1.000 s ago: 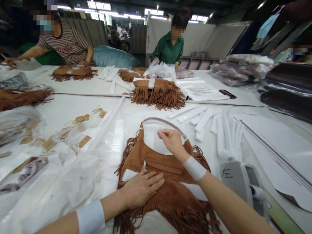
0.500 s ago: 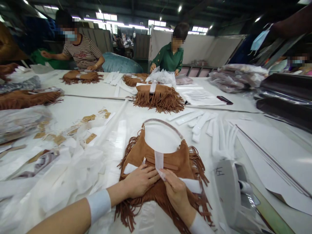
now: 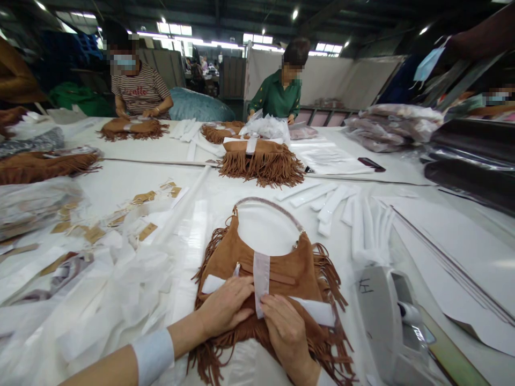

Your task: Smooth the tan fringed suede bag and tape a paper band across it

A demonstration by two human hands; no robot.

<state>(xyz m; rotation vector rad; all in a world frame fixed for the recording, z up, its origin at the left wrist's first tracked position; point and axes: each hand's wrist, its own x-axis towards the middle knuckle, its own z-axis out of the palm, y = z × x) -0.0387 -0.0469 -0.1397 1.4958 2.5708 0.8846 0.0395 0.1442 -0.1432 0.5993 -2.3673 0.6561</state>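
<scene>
A brown suede handbag point(image 3: 225, 257) with long fringe lies flat in front of me, its curved handle point(image 3: 273, 202) pointing away. Down its middle runs a translucent strip of tape point(image 3: 261, 268), over the zip area. My left hand point(image 3: 227, 305) rests on the bag just left of the strip, fingers stretched and touching nothing else. Pressed on the strip's lower right edge are the fingertips of my right hand point(image 3: 285, 327), lying flat and slightly bent. White padding strips point(image 3: 314, 311) stick out from under the folded bag on either side.
A grey tape dispenser point(image 3: 382, 316) stands at right, near several white foam strips point(image 3: 366, 225). Crumpled tissue point(image 3: 120, 300) and tan tags point(image 3: 147, 230) cover the left. Fringed bags point(image 3: 259, 161) lie further back, where two people work across the table.
My right hand has gone from pinching the strip's loose end to pressing it flat on the bag. My left hand shifted slightly left. The striped-shirt person's hands came together over a bag.
</scene>
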